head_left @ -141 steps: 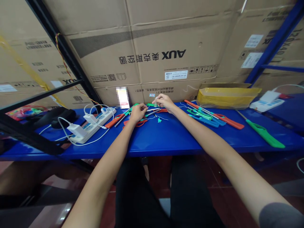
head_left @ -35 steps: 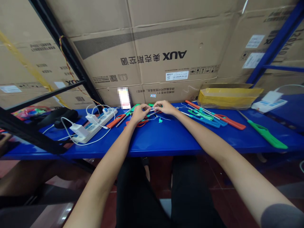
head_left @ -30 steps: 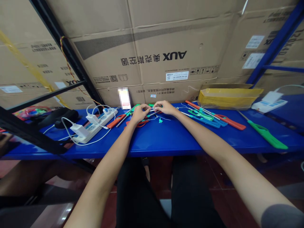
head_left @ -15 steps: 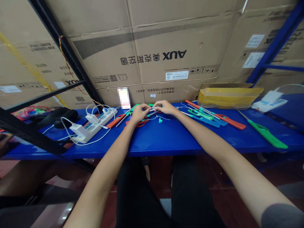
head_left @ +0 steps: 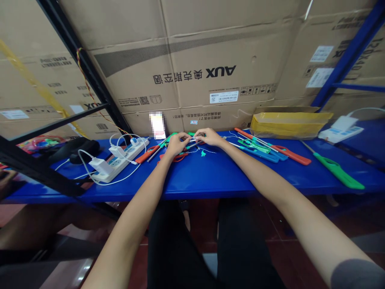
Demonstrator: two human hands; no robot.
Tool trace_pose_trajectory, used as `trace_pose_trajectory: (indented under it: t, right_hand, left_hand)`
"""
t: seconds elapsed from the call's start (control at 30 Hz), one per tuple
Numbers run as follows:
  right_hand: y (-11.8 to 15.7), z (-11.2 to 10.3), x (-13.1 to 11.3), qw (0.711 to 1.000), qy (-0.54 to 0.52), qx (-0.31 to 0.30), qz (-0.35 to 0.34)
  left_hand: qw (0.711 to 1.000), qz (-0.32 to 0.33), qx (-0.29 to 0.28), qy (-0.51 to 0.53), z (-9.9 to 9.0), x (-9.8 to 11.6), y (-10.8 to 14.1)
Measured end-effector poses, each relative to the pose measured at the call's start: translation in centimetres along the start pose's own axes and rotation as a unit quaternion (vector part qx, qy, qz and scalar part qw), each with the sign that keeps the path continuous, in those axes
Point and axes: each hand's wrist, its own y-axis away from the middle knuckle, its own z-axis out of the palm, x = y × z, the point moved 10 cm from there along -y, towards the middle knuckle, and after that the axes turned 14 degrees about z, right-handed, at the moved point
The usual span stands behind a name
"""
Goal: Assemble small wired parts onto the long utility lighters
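My left hand (head_left: 177, 143) and my right hand (head_left: 208, 137) nearly meet over the back of the blue table (head_left: 207, 176). The fingers of both are pinched on a small whitish piece (head_left: 193, 140) between them, too small to make out well. Under and beside my left hand are red-orange parts (head_left: 179, 157). A small green part (head_left: 203, 153) and thin wires lie just in front of my hands. To the left rests an orange lighter (head_left: 146, 154) with a metal rod. On the right are blue lighters (head_left: 255, 152), an orange lighter (head_left: 293, 155) and a green lighter (head_left: 337, 170).
A white power strip (head_left: 120, 160) with plugs and cables sits on the left by the black rack post. A lit phone (head_left: 157, 125) leans on the cardboard at the back. The yellow-taped box (head_left: 288, 125) stands back right. Another person's hand (head_left: 6, 178) shows far left.
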Motion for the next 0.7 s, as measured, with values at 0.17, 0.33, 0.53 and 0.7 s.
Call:
trace_pose_trajectory:
  t: [0.17,0.33,0.53,0.7]
  right_hand:
    - [-0.01,0.09,0.09,1.000,-0.004,-0.001,0.002]
    - [-0.13,0.20,0.08,1.000,0.007,0.000,-0.003]
    - [0.00,0.00,-0.22,1.000,0.013,0.008,-0.013]
    - [0.08,0.08,-0.17,1.000,-0.001,-0.001,-0.006]
  left_hand:
    - [1.000,-0.011,0.010,0.011,-0.03,-0.26,0.04]
    - [1.000,-0.011,0.000,0.014,0.07,-0.05,0.03]
    - [1.000,0.000,-0.001,0.004,0.02,0.19,-0.07]
    - [1.000,-0.012,0.004,0.004,0.06,-0.29,0.03]
